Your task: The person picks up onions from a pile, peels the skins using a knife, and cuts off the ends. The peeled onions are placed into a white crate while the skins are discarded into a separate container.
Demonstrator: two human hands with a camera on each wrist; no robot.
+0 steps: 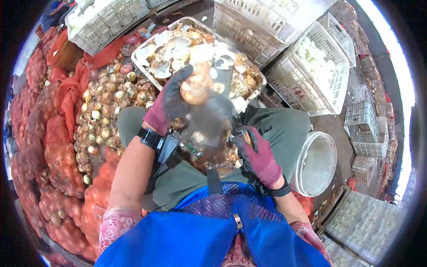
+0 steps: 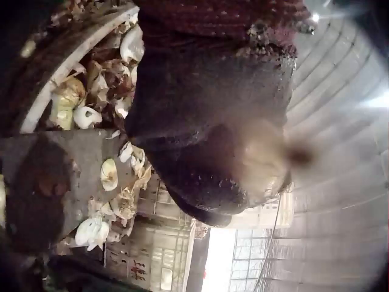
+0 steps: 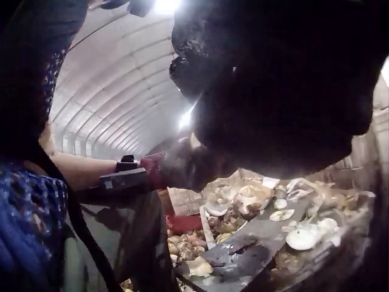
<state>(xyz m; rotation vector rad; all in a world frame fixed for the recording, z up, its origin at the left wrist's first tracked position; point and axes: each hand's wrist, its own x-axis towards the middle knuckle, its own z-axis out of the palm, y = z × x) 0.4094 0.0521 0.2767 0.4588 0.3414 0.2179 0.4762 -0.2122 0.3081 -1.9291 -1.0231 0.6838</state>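
Note:
A large brown-skinned onion (image 1: pixel 194 87) is held by the left hand (image 1: pixel 170 103), thumb and fingers round its side, above a grey board (image 2: pixel 91 176) that lies across a tray. In the left wrist view, the dark glove (image 2: pixel 206 103) covers much of the onion (image 2: pixel 262 155), which is blurred. The right hand (image 1: pixel 259 156), in a maroon and black glove, is curled round a dark handle (image 1: pixel 239 132) beside the board; any blade is not distinguishable. In the right wrist view that glove (image 3: pixel 279 85) is a dark silhouette, with the left hand (image 3: pixel 188 163) beyond it.
The white tray (image 1: pixel 138 62) carries onion skins and cut pieces. Loose onions (image 1: pixel 106 100) and red net sacks (image 1: pixel 64 155) lie at the left. Crates, one with peeled onions (image 1: pixel 313 58), stand at the upper right, with a white bucket (image 1: pixel 316 164) beside the right knee.

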